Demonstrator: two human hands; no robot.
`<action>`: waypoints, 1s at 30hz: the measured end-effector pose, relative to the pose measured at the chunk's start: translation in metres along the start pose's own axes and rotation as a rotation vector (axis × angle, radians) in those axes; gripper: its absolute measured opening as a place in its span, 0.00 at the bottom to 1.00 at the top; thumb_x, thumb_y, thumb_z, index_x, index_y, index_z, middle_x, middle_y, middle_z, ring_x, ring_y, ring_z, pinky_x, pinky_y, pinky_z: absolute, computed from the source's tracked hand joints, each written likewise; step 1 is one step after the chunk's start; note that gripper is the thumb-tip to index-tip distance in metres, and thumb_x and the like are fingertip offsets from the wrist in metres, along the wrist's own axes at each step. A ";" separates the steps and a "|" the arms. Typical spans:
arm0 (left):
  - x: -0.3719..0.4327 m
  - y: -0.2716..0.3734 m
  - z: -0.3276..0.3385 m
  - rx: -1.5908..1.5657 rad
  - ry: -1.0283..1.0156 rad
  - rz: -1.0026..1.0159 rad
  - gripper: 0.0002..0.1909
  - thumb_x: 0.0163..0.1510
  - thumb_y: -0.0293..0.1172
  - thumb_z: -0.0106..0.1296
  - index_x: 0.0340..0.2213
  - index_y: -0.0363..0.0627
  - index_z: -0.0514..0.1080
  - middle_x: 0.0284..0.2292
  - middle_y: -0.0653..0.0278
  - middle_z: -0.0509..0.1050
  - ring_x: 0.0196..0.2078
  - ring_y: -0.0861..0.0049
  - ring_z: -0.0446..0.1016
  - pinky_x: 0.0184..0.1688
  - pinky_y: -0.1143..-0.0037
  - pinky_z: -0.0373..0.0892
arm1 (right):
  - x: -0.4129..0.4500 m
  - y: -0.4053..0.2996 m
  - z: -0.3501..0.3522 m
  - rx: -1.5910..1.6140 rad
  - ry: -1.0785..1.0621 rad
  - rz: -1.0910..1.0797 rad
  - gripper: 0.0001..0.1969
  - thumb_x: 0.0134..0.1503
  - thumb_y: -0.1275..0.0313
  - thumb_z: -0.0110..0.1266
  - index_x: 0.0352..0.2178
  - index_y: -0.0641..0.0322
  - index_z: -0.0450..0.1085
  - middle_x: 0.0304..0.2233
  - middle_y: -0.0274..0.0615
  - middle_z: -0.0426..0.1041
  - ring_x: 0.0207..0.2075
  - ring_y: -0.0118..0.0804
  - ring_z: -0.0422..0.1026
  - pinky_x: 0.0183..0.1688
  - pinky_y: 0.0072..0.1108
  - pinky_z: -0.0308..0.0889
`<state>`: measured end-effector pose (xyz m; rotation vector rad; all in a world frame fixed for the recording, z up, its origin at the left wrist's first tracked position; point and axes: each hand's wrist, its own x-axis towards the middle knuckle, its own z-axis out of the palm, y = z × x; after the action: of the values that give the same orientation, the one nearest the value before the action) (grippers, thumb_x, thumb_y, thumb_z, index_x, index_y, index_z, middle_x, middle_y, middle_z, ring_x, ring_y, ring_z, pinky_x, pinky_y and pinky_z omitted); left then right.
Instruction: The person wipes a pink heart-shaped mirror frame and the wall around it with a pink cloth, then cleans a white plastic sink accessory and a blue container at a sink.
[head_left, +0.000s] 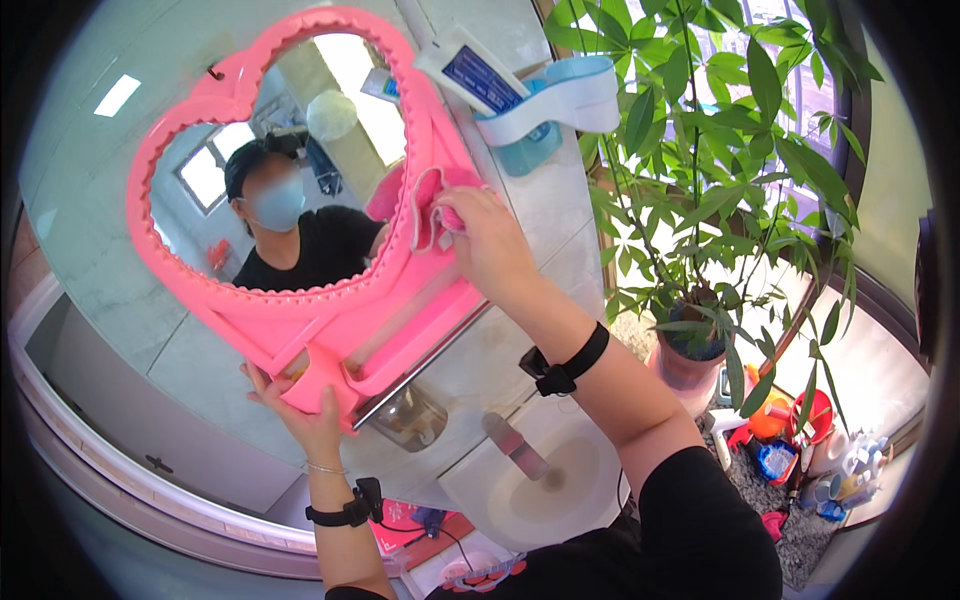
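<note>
A pink plastic heart-shaped mirror frame (300, 304) with a scalloped inner rim hangs against the tiled wall. My right hand (487, 240) holds a pink cloth (427, 217) against the right side of this frame. At the lower left, my left hand (300, 412) grips the pink cup holder (322, 379) at the frame's bottom corner, beside a long pink tray (420, 330). The mirror glass (330, 240) reflects a person in a cap, face mask and black shirt. Some of my right fingers are hidden behind the cloth.
A white and blue wall holder (547, 116) with a toothpaste tube (484, 79) is right of the mirror. Below are a glass jar (412, 420), a faucet (517, 446) and a washbasin (592, 480). A potted plant (690, 330) and several bottles (847, 472) stand at right.
</note>
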<state>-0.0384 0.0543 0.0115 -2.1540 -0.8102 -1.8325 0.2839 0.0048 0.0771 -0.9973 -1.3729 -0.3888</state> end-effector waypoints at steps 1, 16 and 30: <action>-0.002 0.001 0.000 -0.010 -0.004 0.005 0.27 0.45 0.47 0.55 0.42 0.49 0.58 0.62 0.47 0.43 0.66 0.49 0.34 0.61 0.52 0.17 | 0.009 0.002 -0.006 -0.028 0.076 -0.147 0.15 0.43 0.77 0.54 0.35 0.68 0.66 0.39 0.52 0.69 0.44 0.52 0.66 0.48 0.34 0.62; -0.010 0.006 0.003 -0.054 0.045 -0.066 0.40 0.41 0.44 0.61 0.51 0.41 0.54 0.61 0.42 0.45 0.66 0.48 0.37 0.60 0.50 0.19 | 0.004 -0.051 0.016 0.003 -0.094 0.096 0.14 0.49 0.78 0.46 0.39 0.69 0.68 0.41 0.59 0.68 0.40 0.57 0.70 0.43 0.34 0.66; -0.054 0.004 0.000 0.339 -0.256 -0.139 0.43 0.42 0.39 0.56 0.58 0.39 0.52 0.60 0.47 0.50 0.64 0.46 0.42 0.59 0.45 0.25 | -0.077 -0.110 0.094 0.056 -0.471 -0.767 0.17 0.42 0.74 0.53 0.37 0.65 0.72 0.46 0.43 0.70 0.52 0.51 0.65 0.53 0.40 0.62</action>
<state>-0.0405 0.0359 -0.0395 -2.1739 -1.2524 -1.3645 0.1259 -0.0078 0.0350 -0.4884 -2.1756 -0.7024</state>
